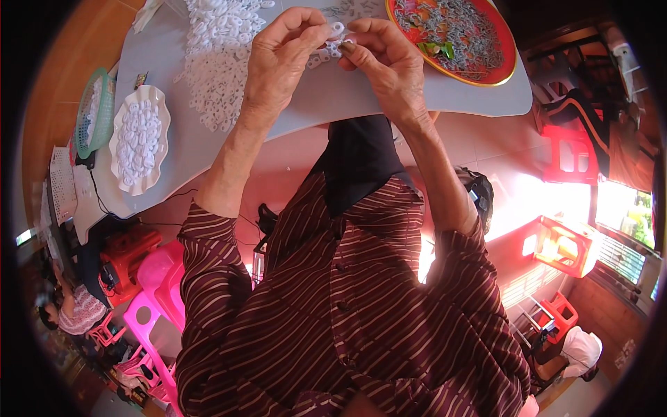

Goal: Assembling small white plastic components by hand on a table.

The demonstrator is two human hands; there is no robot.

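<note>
Both my hands are raised close together over the near part of the grey table. My left hand pinches a small white plastic piece with a round hole between thumb and fingertips. Facing it, my right hand is closed in a pinch by the same piece; whatever its fingertips hold is too small and hidden to make out. Several like white pieces lie under the fingers. A big heap of white pieces spreads out left of my left hand. Small grey screw-like parts lie scattered beyond my hands.
Right of my hands stands a red tray of grey screw-like parts, with a green wrapper in it. At the left are a wavy-edged white dish of white pieces and a green basket. Pink chairs and red stools stand around.
</note>
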